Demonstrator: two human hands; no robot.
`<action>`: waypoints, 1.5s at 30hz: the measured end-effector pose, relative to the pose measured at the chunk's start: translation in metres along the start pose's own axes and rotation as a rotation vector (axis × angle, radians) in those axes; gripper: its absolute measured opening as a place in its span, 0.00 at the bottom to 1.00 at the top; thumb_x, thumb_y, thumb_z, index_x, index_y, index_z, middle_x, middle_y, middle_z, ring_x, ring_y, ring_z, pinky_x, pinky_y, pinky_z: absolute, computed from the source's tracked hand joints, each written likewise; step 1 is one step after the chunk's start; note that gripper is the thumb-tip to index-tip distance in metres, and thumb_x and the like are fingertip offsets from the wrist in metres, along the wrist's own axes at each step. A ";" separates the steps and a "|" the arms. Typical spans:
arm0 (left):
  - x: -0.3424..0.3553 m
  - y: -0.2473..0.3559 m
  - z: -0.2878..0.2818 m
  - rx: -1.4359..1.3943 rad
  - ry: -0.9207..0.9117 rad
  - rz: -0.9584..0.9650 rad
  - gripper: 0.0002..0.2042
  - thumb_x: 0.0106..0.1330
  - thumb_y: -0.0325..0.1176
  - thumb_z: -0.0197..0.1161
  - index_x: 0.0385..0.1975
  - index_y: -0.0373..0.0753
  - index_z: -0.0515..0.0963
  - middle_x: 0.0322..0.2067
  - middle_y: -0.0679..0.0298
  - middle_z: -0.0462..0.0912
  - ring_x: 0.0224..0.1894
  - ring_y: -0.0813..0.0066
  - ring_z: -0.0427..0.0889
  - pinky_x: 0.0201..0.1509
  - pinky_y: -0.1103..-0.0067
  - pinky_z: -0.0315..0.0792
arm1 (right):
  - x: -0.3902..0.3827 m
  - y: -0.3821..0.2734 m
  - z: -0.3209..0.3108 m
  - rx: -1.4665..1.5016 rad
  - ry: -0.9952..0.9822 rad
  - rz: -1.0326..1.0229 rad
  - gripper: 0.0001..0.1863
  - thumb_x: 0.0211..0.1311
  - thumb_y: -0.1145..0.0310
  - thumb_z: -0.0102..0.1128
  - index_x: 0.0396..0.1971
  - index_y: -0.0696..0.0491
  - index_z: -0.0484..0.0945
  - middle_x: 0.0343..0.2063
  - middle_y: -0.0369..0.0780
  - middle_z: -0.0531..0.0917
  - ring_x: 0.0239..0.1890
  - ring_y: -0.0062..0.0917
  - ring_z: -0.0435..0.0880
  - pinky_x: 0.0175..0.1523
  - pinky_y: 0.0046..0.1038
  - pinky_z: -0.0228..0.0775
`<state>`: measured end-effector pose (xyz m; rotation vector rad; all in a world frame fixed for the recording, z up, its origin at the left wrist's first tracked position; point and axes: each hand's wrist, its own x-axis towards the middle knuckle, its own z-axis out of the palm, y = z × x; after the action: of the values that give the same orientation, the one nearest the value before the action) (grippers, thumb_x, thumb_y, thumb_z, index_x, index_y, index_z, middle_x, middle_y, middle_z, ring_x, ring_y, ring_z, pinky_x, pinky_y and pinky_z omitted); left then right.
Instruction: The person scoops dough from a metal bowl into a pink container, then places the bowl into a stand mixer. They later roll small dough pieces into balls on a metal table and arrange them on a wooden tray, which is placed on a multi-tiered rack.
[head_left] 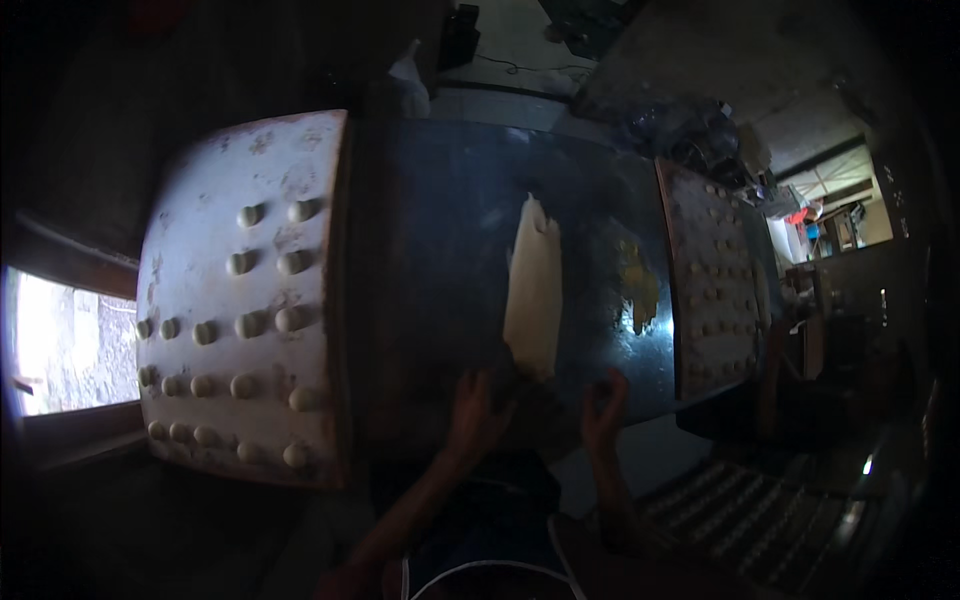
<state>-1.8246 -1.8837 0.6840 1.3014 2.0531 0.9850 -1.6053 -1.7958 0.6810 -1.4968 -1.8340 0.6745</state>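
A long, pale strip of flattened dough (pixel 534 295) lies lengthwise on a dark metal work table (pixel 430 250). Its far tip is narrow and slightly folded, while the near end falls in shadow. My left hand (pixel 478 415) is just left of that near end, fingers apart, with nothing visible in it. To the right of the strip, my right hand (pixel 603 415) is above the table's near edge. Its fingers are bent, with a gap between them and the thumb, and it appears to hold nothing. Dim light hides whether either hand touches the table.
A whitish board (pixel 200 250) with rows of round dough balls (pixel 250 323) is at the table's left. Another board (pixel 690 240) with dough balls is at the right. A yellowish patch (pixel 638 285) marks the table. A slatted rack (pixel 760 520) stands at lower right.
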 end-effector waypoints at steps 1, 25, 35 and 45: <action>0.007 0.013 0.015 -0.027 0.023 0.021 0.21 0.60 0.24 0.71 0.54 0.34 0.74 0.52 0.51 0.76 0.54 0.48 0.78 0.55 0.63 0.78 | -0.016 0.014 -0.021 -0.038 0.030 0.105 0.22 0.69 0.68 0.64 0.59 0.58 0.71 0.42 0.39 0.78 0.43 0.23 0.76 0.49 0.29 0.71; 0.031 0.023 0.114 -1.631 -0.249 -1.042 0.15 0.79 0.41 0.47 0.34 0.39 0.73 0.21 0.72 0.70 0.20 0.78 0.67 0.33 0.76 0.72 | 0.004 -0.007 -0.049 0.100 -0.939 -0.236 0.13 0.65 0.75 0.58 0.49 0.58 0.74 0.35 0.52 0.82 0.40 0.46 0.84 0.43 0.44 0.76; -0.033 0.027 0.084 -0.024 -0.131 0.076 0.06 0.70 0.31 0.56 0.40 0.36 0.72 0.23 0.63 0.75 0.27 0.53 0.78 0.34 0.62 0.74 | 0.075 -0.047 0.056 0.971 -1.260 -0.078 0.11 0.74 0.64 0.55 0.38 0.56 0.79 0.34 0.36 0.81 0.41 0.21 0.79 0.51 0.31 0.72; -0.052 -0.012 -0.028 0.242 -0.246 0.254 0.09 0.67 0.29 0.59 0.44 0.38 0.74 0.39 0.50 0.74 0.51 0.50 0.73 0.58 0.58 0.60 | 0.019 0.021 -0.015 0.034 -0.476 -0.528 0.10 0.69 0.65 0.60 0.43 0.56 0.78 0.42 0.47 0.78 0.44 0.44 0.76 0.54 0.42 0.66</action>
<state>-1.8303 -1.9429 0.6932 1.7488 1.8920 0.6506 -1.5830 -1.7729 0.6788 -0.8000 -2.4274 0.8310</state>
